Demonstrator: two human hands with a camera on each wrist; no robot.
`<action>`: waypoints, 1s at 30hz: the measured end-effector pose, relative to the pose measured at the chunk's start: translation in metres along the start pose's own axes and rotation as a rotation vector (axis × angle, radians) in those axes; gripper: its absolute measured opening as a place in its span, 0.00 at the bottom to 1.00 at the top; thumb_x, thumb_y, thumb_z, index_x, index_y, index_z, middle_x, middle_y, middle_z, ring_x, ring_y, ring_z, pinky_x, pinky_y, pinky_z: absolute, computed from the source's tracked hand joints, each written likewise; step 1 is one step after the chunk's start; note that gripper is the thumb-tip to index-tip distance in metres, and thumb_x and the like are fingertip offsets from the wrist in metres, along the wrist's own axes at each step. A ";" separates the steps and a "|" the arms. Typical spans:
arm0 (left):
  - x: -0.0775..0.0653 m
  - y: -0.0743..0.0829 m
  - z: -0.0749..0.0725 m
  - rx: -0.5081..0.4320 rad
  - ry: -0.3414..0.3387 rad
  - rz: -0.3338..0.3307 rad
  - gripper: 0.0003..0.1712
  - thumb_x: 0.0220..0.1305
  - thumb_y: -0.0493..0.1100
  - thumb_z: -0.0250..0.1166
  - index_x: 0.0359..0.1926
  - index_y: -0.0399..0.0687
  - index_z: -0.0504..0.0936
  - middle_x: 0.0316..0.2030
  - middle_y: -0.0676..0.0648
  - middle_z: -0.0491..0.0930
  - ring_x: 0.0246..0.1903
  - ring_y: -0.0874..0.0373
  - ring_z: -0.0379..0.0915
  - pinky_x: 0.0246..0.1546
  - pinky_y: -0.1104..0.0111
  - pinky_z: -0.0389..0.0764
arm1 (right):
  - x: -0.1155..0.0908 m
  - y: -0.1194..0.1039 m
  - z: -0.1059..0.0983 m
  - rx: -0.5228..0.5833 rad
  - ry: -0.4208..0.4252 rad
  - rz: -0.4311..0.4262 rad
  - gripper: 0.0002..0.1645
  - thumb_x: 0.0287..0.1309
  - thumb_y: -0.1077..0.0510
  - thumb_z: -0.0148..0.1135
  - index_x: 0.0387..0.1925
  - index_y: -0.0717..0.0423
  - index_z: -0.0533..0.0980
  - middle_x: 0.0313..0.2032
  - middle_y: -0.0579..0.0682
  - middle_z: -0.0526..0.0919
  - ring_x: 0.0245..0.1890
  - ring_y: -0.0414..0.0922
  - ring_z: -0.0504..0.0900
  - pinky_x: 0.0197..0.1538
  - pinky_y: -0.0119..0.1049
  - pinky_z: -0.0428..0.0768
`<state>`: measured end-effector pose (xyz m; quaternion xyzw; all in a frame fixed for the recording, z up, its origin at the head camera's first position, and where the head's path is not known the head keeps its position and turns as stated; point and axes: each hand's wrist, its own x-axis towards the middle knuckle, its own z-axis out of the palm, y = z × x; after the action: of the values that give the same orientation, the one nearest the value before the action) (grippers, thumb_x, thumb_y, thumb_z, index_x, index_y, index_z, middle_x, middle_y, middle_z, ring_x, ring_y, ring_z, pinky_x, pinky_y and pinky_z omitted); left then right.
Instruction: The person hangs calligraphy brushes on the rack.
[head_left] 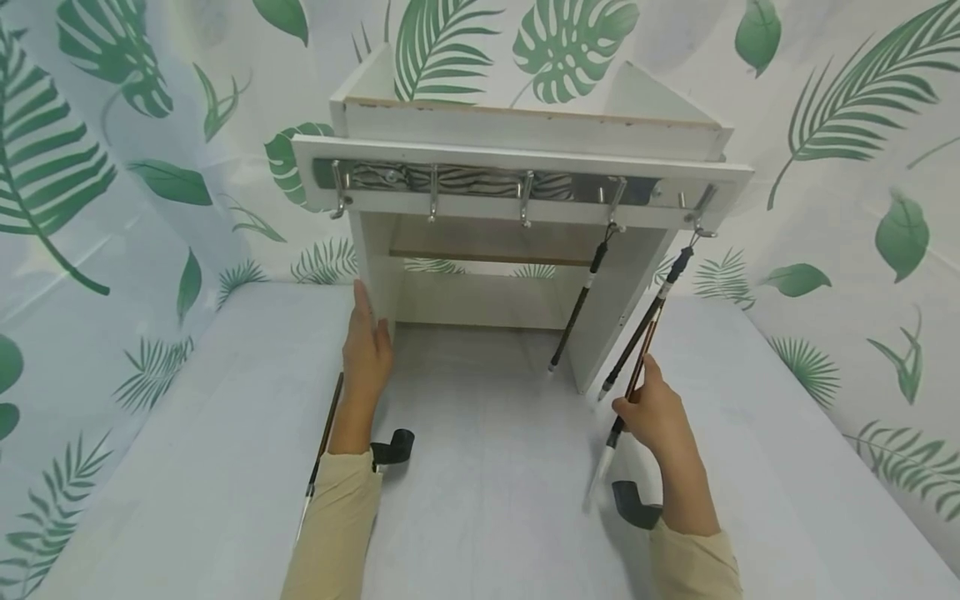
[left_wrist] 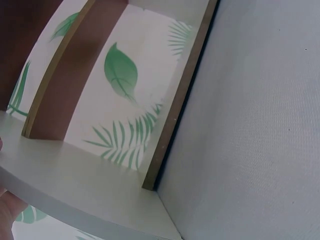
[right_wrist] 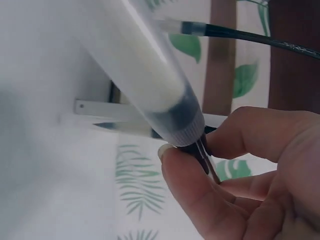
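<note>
In the head view my left hand (head_left: 366,354) holds the left side panel (head_left: 375,250) of a white wooden stand. In the left wrist view the side panel's edge lies between finger parts at the left border. My right hand (head_left: 660,408) pinches a calligraphy brush (right_wrist: 145,65) between thumb and fingers, near its dark collar. That brush tilts, its pale bristles pointing down and its brown handle rising toward the rightmost hook. Two more calligraphy brushes hang tip down from hooks: one dark brush (head_left: 576,321) on the fourth, another dark brush (head_left: 660,292) on the rightmost.
A front board (head_left: 480,218) bears a row of metal hooks (head_left: 527,200). Left of my left forearm, another brush (head_left: 327,437) lies on the pale table (head_left: 480,517). Leaf-patterned cloth (head_left: 825,208) surrounds the stand. Black wrist pieces (head_left: 636,504) show at my wrists.
</note>
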<state>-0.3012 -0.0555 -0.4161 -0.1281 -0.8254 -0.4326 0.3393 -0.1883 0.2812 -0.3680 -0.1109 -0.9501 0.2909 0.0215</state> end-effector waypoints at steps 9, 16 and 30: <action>-0.001 0.002 -0.001 0.003 0.013 0.014 0.33 0.66 0.32 0.47 0.68 0.32 0.45 0.58 0.27 0.63 0.57 0.34 0.62 0.53 0.46 0.68 | -0.009 -0.013 -0.012 0.045 0.138 -0.013 0.50 0.53 0.64 0.54 0.69 0.64 0.37 0.35 0.65 0.76 0.24 0.48 0.79 0.23 0.37 0.76; -0.001 0.002 -0.001 -0.008 -0.005 0.002 0.33 0.67 0.33 0.46 0.69 0.34 0.44 0.59 0.28 0.61 0.59 0.35 0.61 0.55 0.46 0.67 | -0.022 -0.024 -0.021 0.113 0.285 -0.021 0.46 0.56 0.61 0.50 0.71 0.56 0.38 0.40 0.62 0.73 0.36 0.54 0.80 0.29 0.39 0.78; -0.001 0.002 -0.002 -0.013 -0.020 -0.008 0.33 0.67 0.32 0.46 0.69 0.34 0.43 0.61 0.29 0.60 0.60 0.36 0.59 0.56 0.46 0.66 | -0.038 -0.039 -0.028 0.209 0.427 -0.037 0.45 0.57 0.60 0.50 0.71 0.41 0.41 0.41 0.54 0.73 0.28 0.26 0.76 0.31 0.19 0.73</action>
<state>-0.2986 -0.0560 -0.4146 -0.1311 -0.8264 -0.4380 0.3285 -0.1565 0.2566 -0.3225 -0.1498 -0.8905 0.3571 0.2387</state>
